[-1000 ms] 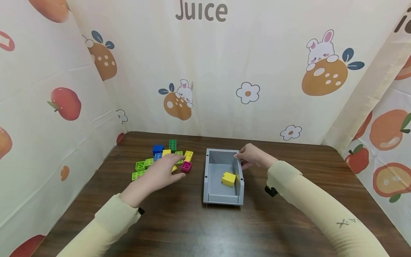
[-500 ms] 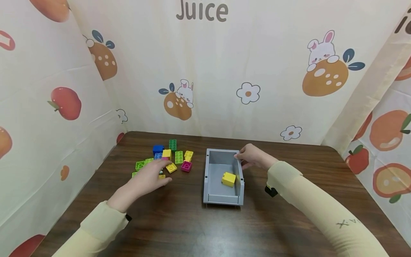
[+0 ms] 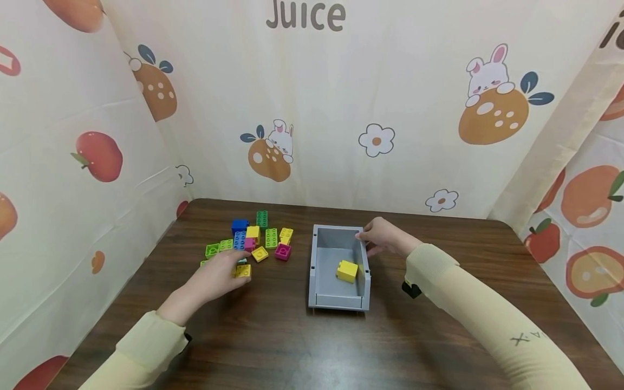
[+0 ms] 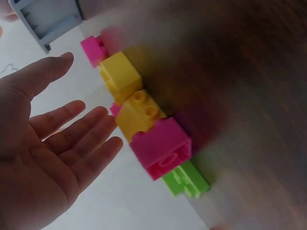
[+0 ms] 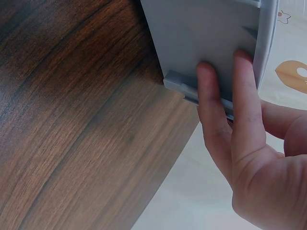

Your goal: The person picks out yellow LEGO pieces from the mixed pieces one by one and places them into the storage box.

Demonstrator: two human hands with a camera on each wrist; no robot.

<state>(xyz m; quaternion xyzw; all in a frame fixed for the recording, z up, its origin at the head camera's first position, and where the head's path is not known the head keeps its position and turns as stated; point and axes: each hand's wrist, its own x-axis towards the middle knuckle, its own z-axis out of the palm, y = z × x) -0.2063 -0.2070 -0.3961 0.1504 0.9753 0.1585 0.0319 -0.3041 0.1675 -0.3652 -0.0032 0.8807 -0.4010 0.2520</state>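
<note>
In the head view my left hand (image 3: 214, 276) reaches over the near edge of a group of toy building bricks. Its fingertips are beside a yellow brick (image 3: 242, 271). The left wrist view shows that hand (image 4: 62, 139) with thumb and fingers spread apart, beside a magenta brick (image 4: 163, 146), a yellow block (image 4: 122, 74) and a green brick (image 4: 184, 179). My right hand (image 3: 385, 237) grips the right wall of a grey bin (image 3: 331, 303), thumb at the rim. In the right wrist view, two fingers (image 5: 247, 96) lie along the bin's outer side. One yellow block (image 3: 347, 271) lies inside the bin.
Farther back in the group are a dark green brick (image 3: 262, 219), a dark blue brick (image 3: 240, 226) and a light green brick (image 3: 271, 238). A magenta brick (image 3: 283, 252) lies nearest the bin. A printed curtain (image 3: 331, 108) stands behind the wooden table (image 3: 273, 336).
My left hand has moved left and toward me, uncovering several bricks behind it. My right hand, the bin and the block inside have stayed in place.
</note>
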